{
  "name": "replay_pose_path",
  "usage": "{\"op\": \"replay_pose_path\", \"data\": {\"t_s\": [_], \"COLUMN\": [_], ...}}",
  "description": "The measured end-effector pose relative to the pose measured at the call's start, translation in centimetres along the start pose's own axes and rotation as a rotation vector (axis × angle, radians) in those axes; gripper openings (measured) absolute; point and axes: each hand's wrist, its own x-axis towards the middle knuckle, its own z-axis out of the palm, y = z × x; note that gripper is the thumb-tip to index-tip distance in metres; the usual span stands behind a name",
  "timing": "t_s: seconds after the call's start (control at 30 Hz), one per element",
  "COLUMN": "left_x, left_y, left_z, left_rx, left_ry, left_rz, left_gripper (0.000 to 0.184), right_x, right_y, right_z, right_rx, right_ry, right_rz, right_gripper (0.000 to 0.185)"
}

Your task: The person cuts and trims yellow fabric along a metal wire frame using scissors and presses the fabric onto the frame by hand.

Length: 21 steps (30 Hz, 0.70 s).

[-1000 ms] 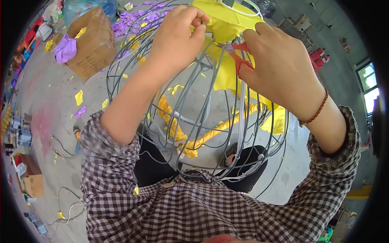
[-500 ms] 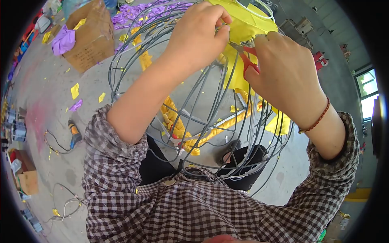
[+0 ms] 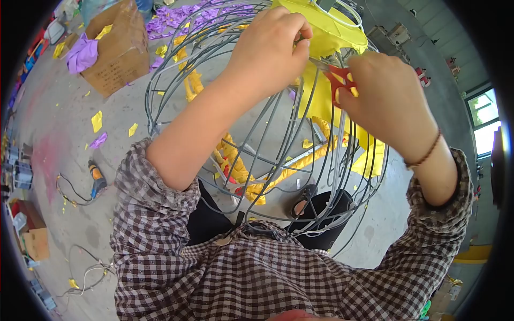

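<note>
Red-handled scissors (image 3: pixel 338 79) are in my right hand (image 3: pixel 388 101), whose fingers are closed around the handles. Their blades point left, just below the edge of the bright yellow fabric (image 3: pixel 321 32). My left hand (image 3: pixel 273 51) is closed in a pinch at the left edge of this fabric; its fingertips are partly hidden. The fabric covers the top of a rounded grey wire frame (image 3: pixel 321 231), which stands in front of my body. A loose yellow strip (image 3: pixel 309 96) hangs down below the blades, inside the frame.
Yellow-wrapped bars (image 3: pixel 289 170) lie beneath the wires. A cardboard box (image 3: pixel 115 51) with purple fabric stands at the upper left, near a purple heap (image 3: pixel 171 21). An orange-and-black power tool (image 3: pixel 97 179) and scraps lie on the floor at left. A smaller box (image 3: pixel 35 235) is lower left.
The right hand with the scissors has moved slightly right and down, away from the fabric edge. More of the handles shows. My left hand has shifted slightly right and down.
</note>
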Motion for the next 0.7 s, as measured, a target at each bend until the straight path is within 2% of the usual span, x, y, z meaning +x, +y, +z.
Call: {"op": "replay_pose_path", "data": {"t_s": [0.1,0.23,0.27,0.4,0.43,0.5,0.57,0.6,0.7], "left_x": [0.1,0.6,1.0,0.9,1.1,2.1,2.7,2.5,2.3], "left_y": [-1.3,-2.3,-1.1,4.6,4.0,0.3,-2.4,-2.4,-2.1], "left_z": [1.1,1.4,1.4,0.8,1.9,5.2,7.2,7.2,8.2], "left_rx": [-0.041,0.266,0.259,0.836,0.837,0.525,0.178,0.175,-0.108], "left_ry": [-0.028,-0.081,-0.094,-0.287,-0.298,-0.001,0.281,0.262,0.251], "left_rz": [0.026,0.457,0.466,0.527,0.544,0.771,0.960,0.974,0.925], "left_gripper": [0.004,0.015,0.015,0.005,0.005,0.008,0.012,0.012,0.011], "right_x": [-2.4,-6.7,-7.9,-14.3,-15.4,-17.1,-17.5,-17.6,-17.5], "right_y": [2.7,5.8,6.3,5.1,4.0,1.9,-1.1,-1.7,-2.3], "right_z": [0.4,1.6,2.4,8.9,10.9,13.5,14.2,14.7,16.3], "right_rx": [0.126,0.703,0.711,1.319,1.357,1.408,1.321,1.333,1.284], "right_ry": [0.064,-0.065,-0.066,0.503,0.579,0.673,0.755,0.768,0.962], "right_rz": [0.014,0.406,0.421,0.577,0.582,0.601,0.634,0.650,0.682], "right_gripper": [0.023,0.028,0.028,0.026,0.026,0.026,0.027,0.027,0.031]}}
